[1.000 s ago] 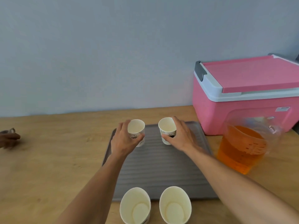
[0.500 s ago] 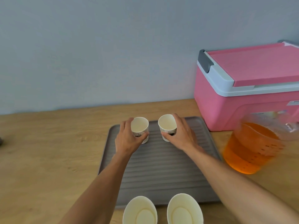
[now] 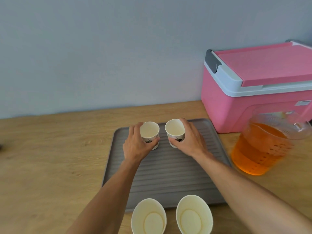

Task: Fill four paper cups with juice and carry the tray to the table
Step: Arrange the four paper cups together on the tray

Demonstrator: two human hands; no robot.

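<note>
A grey ribbed tray lies on the wooden counter. My left hand grips an empty white paper cup standing at the tray's far end. Beside it, my right hand grips a second empty paper cup, also upright on the tray. Two more empty cups, one on the left and one on the right, stand on the counter just in front of the tray's near edge. A clear jug of orange juice stands to the right of the tray.
A pink cooler box with a white-rimmed lid stands at the back right, behind the jug. A grey wall runs along the back of the wooden counter. A dark object shows at the far left edge.
Both hands stay on their cups at the tray's far end. The camera view has shifted, so the tray and cooler sit lower and further right in the picture.
</note>
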